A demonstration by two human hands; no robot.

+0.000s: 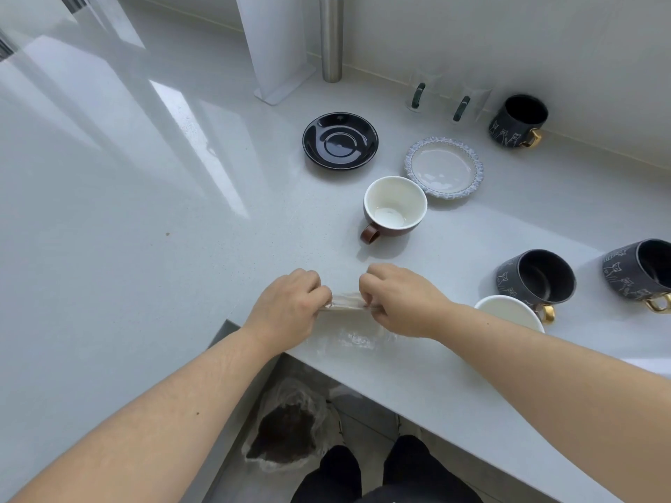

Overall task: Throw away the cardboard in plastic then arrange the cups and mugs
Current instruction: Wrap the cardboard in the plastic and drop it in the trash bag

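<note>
- Although the white table (145, 219) fills most of the view, only its right half carries crockery, and the near edge drops away to a gap where the floor shows
- Down in that gap a bin lined with a clear bag (290, 426) stands on the floor, just below the table edge and close to the person's dark trouser legs; it looks like the place the rubbish is meant to go
- Both forearms reach in from the bottom, and the left hand (287, 306) and right hand (395, 303) meet near the table edge, well short of the cups
- Each grip is closed, fingers curled and pinching one end of the cardboard in plastic (345, 303), a flat pale strip stretched between the two hands with crinkled clear film trailing toward the person; it lies at or just above the table, which of the two cannot be told
- As a judgement, the first step is only begun: the packet is in hand but not yet in the bin
- Arranging is not started, by the look of it: a black saucer (340, 140) and a patterned saucer (443, 168) sit bare, a brown cup (395, 208) stands between them and the hands, and three dark mugs (536, 281) with gold handles are scattered at the right
- Two glass cups (423, 92) stand by the back wall, and a white cup (508, 312) shows beside the right wrist
</note>
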